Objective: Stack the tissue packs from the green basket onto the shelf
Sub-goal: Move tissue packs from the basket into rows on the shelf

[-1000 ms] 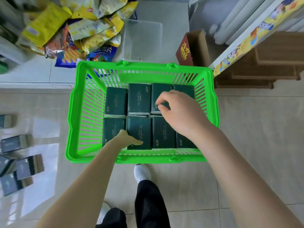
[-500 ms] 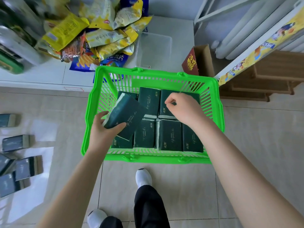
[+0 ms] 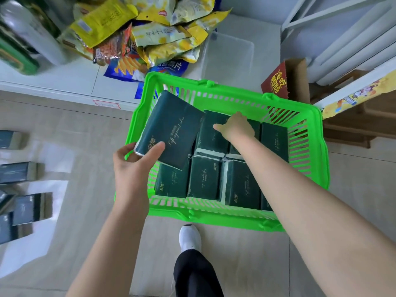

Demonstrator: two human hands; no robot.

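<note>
At the near left corner of the green basket (image 3: 317,151), left hand (image 3: 132,170) closed round one end of a dark green tissue pack (image 3: 171,129), thumb on its printed top face, fingers curled beneath; pack lifted clear of the others and tilted, far end reaching over the basket's left rim; further in, right hand (image 3: 235,126) palm down on a pack in the back row (image 3: 211,133), fingers bent over its far edge, thumb pointing left; cannot tell whether gripped or only touched; more dark green packs (image 3: 203,179) lying flat in two rows across the basket floor; basket resting on pale floor tiles (image 3: 90,133); beyond it, a heap of yellow snack bags (image 3: 162,37) on a low white ledge, beside a clear plastic tub (image 3: 227,54); at far left on the floor, several more dark packs (image 3: 19,174); below, a white shoe (image 3: 189,237) and black trouser leg
</note>
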